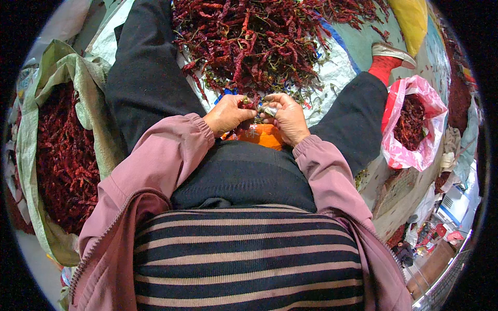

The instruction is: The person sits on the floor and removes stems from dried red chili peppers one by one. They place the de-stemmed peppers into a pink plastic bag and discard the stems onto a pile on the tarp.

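Dried red chili peppers (253, 42) lie heaped with their stems on a white woven sheet (338, 54) between my legs. At the near edge of the heap, my left hand (229, 112) pinches a dried chili pepper (247, 104) by its stem end between thumb and fingers. Close beside it on the right, my right hand (286, 116) has its fingers curled around a small greyish piece (269, 110), whose kind I cannot tell. Below both hands, an orange printed bag or cloth (262, 135) shows in front of my lap.
On the left stands an open pale green woven sack (27, 155) of red chilies. A pink and white plastic bag (433, 147) with more chilies stands at the right, near my shoe (395, 54). A yellow sack (410, 23) lies at the upper right.
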A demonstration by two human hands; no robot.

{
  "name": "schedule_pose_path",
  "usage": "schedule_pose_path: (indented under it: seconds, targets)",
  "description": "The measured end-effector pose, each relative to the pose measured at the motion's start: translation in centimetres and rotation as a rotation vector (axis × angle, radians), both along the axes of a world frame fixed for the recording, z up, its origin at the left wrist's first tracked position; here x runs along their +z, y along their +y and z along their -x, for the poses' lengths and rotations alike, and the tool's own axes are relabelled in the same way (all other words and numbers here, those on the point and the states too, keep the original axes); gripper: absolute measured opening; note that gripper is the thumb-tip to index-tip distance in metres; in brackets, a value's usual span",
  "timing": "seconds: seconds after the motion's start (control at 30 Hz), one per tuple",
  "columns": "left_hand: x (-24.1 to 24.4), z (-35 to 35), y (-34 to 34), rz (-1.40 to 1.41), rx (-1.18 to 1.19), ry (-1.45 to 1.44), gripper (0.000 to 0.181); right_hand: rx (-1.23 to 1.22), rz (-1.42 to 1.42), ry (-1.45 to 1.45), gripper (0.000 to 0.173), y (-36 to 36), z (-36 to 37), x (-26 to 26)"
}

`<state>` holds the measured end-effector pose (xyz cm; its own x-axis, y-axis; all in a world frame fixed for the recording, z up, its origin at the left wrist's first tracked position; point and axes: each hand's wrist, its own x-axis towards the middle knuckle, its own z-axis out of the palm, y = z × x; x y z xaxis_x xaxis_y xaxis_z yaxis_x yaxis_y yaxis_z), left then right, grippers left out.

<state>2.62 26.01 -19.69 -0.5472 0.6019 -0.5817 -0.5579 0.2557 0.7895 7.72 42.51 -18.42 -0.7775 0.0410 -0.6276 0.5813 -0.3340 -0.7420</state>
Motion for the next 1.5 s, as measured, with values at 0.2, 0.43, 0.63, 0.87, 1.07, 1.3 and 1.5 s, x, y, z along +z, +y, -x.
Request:
schedule_pose_path:
  seconds: [0.2, 0.43, 0.63, 0.87, 1.07, 1.3, 1.5]
  targets:
    - [1.2, 0.1, 0.2, 0.057, 0.013, -0.096, 0.009, 0.169, -0.084, 0.099, 0.022, 0.0, 0.1, -1.1]
    - [-0.9, 0.0, -0.4, 0.083, 0.027, -0.13, 0.013, 0.554, -0.958, 0.506, 0.018, -2.0, 1.5, 0.2]
    - [1.2, 0.8, -1.2, 0.082, 0.257, -0.092, 0.016, 0.665, -1.112, 0.4, 0.017, 0.1, 1.6, -2.6]
    - [-3.8, 1.3, -1.0, 0.164, 0.416, -0.046, 0.018, 0.684, -0.878, 0.435, 0.023, -1.7, 2.2, -4.2]
    - [-3.3, 1.5, -0.1, 0.09, 0.347, -0.05, 0.016, 0.615, -0.581, 0.334, 0.025, -1.5, 1.6, -4.2]
    - [-1.2, 1.1, -0.2, 0.118, 0.042, 0.08, 0.017, 0.493, -0.313, 0.192, 0.019, -0.2, -0.2, -2.1]
    - [-0.1, 0.8, 0.3, -0.035, 0.265, -0.102, 0.014, 0.322, -0.6, 0.166, 0.014, 1.0, -0.3, -1.7]
